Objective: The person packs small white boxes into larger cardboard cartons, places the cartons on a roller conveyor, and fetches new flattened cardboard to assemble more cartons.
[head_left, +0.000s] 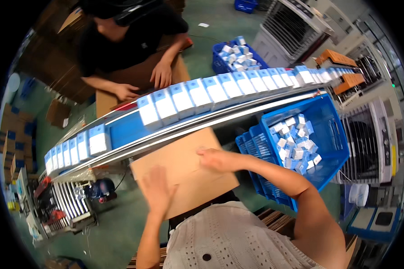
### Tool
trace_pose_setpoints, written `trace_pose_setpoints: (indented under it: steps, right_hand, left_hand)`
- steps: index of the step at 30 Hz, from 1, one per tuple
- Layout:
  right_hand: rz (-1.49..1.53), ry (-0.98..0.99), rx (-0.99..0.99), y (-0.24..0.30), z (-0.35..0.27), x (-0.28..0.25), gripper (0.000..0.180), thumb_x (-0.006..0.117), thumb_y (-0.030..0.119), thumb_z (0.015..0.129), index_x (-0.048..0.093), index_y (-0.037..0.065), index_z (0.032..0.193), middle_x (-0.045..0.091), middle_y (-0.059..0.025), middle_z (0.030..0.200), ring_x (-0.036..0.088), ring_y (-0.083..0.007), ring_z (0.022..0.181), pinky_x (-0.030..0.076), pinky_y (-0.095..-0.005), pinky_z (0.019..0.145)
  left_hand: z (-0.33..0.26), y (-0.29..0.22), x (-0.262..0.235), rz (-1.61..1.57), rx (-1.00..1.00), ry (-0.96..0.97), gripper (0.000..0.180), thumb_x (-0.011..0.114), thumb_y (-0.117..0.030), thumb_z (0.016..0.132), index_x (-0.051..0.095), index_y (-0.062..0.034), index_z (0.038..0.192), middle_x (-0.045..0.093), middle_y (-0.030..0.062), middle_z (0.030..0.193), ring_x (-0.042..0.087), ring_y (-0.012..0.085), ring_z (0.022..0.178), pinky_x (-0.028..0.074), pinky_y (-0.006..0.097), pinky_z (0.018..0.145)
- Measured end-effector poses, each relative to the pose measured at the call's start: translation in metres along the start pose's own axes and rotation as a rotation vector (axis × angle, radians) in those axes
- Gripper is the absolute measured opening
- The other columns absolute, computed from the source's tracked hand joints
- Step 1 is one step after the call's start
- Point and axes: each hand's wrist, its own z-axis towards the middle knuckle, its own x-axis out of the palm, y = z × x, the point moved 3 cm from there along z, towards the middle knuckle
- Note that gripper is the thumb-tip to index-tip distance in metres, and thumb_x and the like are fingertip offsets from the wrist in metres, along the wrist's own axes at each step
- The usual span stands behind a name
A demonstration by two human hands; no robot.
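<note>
A brown cardboard box (184,168) lies in front of me, just below the conveyor. My left hand (158,190) rests flat on the near left part of its top, fingers spread. My right hand (216,158) presses on the top near the right edge, fingers pointing left. Neither hand holds anything. A blue conveyor belt (121,130) runs across the view and carries a row of white and blue small boxes (197,94).
A blue crate (332,130) with loose small boxes stands at my right. Across the belt a person in black has both hands (161,74) on another cardboard box; a second blue crate (222,62) is beside them. Large fans stand at right.
</note>
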Motion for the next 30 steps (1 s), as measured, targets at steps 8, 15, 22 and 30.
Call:
trace_pose_setpoints:
  steps: [8, 15, 22, 30]
  right_hand:
    - [0.154, -0.416, 0.617, -0.185, 0.046, 0.111, 0.085, 0.040, 0.063, 0.079, 0.041, -0.012, 0.117, 0.040, -0.0325, 0.121, 0.035, -0.0397, 0.118, 0.031, -0.0422, 0.097]
    - [1.088, -0.061, 0.177, -0.013, -0.002, 0.061, 0.061, 0.058, 0.026, 0.083, 0.027, 0.001, 0.128, 0.043, -0.0127, 0.123, 0.043, -0.0215, 0.112, 0.038, -0.0317, 0.092]
    - [0.212, 0.015, 0.210, 0.124, 0.041, 0.076, 0.038, 0.053, 0.017, 0.083, 0.034, -0.003, 0.108, 0.054, -0.0225, 0.094, 0.056, -0.0283, 0.087, 0.045, -0.0354, 0.072]
    - [-0.456, -0.162, -0.430, 0.035, 0.089, 0.139, 0.022, 0.054, 0.022, 0.078, 0.058, 0.000, 0.075, 0.059, -0.0145, 0.075, 0.054, -0.0368, 0.085, 0.044, -0.0429, 0.074]
  left_hand:
    - [-0.146, 0.272, 0.048, -0.928, -0.836, -0.078, 0.058, 0.026, -0.041, 0.092, 0.027, 0.0010, 0.132, 0.033, 0.0156, 0.134, 0.036, 0.0283, 0.121, 0.029, 0.038, 0.099]
    - [-0.139, 0.254, 0.115, -1.841, -1.103, 0.079, 0.060, 0.026, -0.045, 0.091, 0.028, -0.0005, 0.132, 0.034, 0.0160, 0.132, 0.036, 0.0280, 0.120, 0.030, 0.039, 0.098]
    - [-0.053, 0.228, 0.169, -1.172, -1.055, 0.292, 0.066, 0.026, -0.059, 0.087, 0.031, -0.0112, 0.131, 0.040, 0.0097, 0.129, 0.041, 0.0241, 0.115, 0.039, 0.044, 0.084]
    - [0.019, 0.101, 0.074, -0.783, -0.472, -0.010, 0.038, 0.044, -0.018, 0.090, 0.038, -0.0002, 0.123, 0.051, 0.0164, 0.114, 0.049, 0.0265, 0.105, 0.038, 0.035, 0.088]
